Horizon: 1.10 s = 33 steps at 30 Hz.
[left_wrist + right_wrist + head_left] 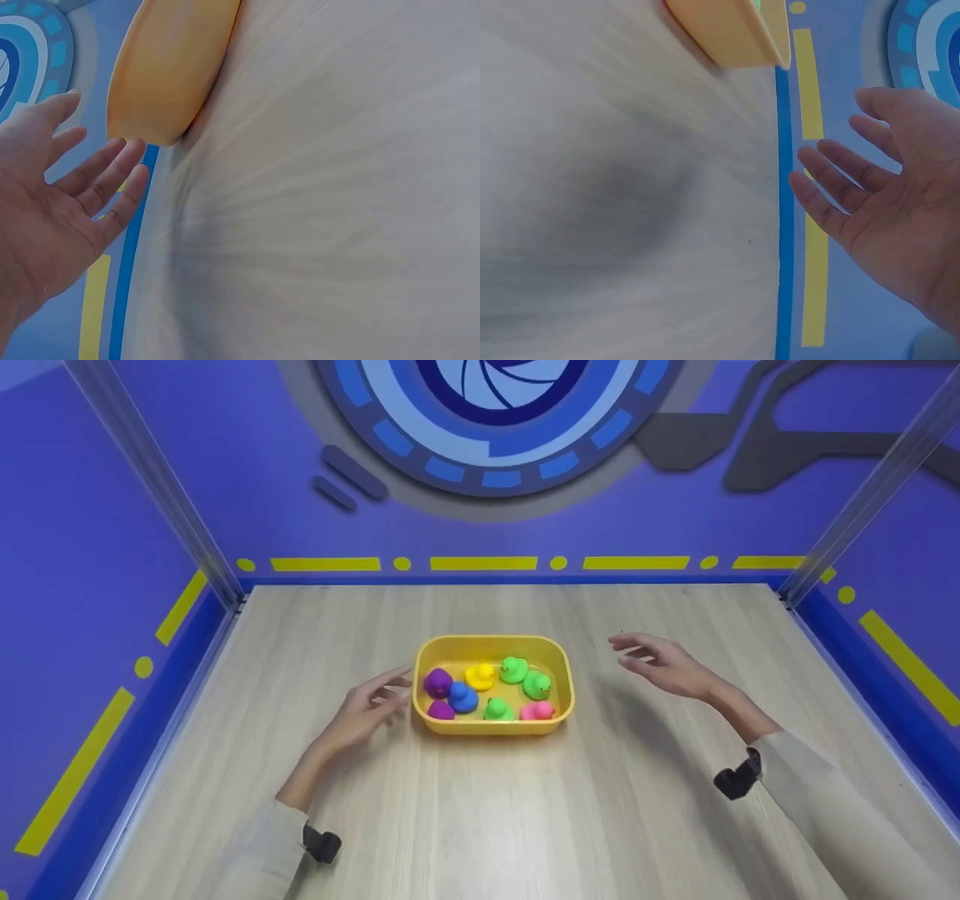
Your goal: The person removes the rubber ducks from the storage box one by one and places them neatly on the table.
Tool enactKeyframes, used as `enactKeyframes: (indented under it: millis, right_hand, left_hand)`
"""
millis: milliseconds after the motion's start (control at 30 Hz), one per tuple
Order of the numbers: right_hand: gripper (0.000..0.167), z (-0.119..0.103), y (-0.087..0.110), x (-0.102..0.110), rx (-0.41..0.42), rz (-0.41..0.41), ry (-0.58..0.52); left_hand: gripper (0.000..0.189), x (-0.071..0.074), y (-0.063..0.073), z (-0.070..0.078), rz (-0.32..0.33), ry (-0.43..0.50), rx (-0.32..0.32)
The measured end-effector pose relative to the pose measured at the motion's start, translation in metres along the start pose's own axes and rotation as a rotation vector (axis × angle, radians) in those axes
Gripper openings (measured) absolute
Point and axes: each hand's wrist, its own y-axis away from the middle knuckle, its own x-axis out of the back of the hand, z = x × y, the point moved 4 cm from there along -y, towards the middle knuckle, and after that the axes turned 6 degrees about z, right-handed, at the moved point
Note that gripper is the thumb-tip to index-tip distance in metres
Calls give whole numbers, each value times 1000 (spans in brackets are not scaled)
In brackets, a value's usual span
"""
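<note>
A yellow plastic tub point(493, 727) stands on the wooden table, holding several small rubber ducks. Among them are a yellow duck point(480, 676), a blue duck point(463, 697), a pink duck point(538, 710), green ducks point(514, 669) and purple ducks point(438, 682). My left hand point(369, 711) is at the tub's left side, fingers loosely spread near its wall; whether they touch it I cannot tell. To the right of the tub, my right hand point(664, 664) hovers above the table, holding nothing. Its fingers point(832, 176) are relaxed, and the tub's wall point(727, 34) shows beyond them.
Blue printed panels point(480, 532) enclose the wooden table point(495, 810) at the back and both sides. Metal posts point(165, 487) rise at the back corners. Each wrist carries a small black camera point(322, 844).
</note>
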Motion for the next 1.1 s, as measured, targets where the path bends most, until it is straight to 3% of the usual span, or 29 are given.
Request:
enactKeyframes:
  millis: [367, 600, 833, 1100]
  right_hand:
    - [33, -33, -47, -28, 25, -122, -1]
    - [39, -56, -70, -51, 8, -262, 44]
    - [45, -71, -91, -69, 40, -350, 111]
    - [50, -66, -101, -96, -92, -407, 242]
  left_hand:
    - [55, -18, -3, -9, -14, 58, 53]
    - [65, -16, -13, -13, -77, 163, 139]
    - [74, -9, -30, -16, -149, 295, 171]
    - [85, -11, -39, -21, -164, 353, 233]
